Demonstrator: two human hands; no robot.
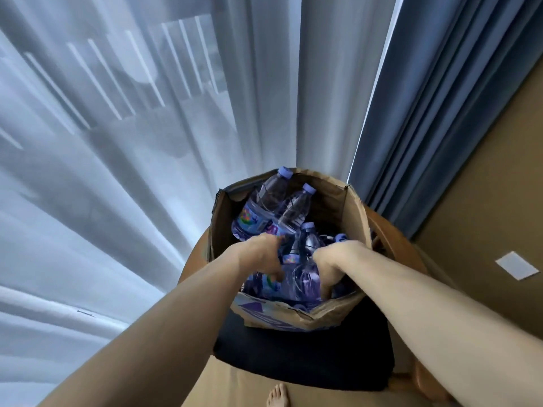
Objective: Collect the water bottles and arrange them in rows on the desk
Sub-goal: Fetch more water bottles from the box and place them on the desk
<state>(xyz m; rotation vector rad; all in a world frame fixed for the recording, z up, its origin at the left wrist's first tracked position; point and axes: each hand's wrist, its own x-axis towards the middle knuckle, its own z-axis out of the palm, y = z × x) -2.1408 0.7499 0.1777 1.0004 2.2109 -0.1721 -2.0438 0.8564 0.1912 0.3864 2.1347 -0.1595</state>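
Bottles [273, 192] in cardboard box [352, 215] (on a chair [293, 356]), left hand [261, 257] gripping one, right hand [332, 265] curled round another

A box [354, 212] is set on a chair seat [308, 359], with bottles [293, 207] piled inside it. The left grip [260, 254] and the right grip [333, 259] are placed side by side in the box, among the bottles nearest its front wall. Behind the box the left curtain [132, 142] and the right curtain [440, 113] are hung side by side
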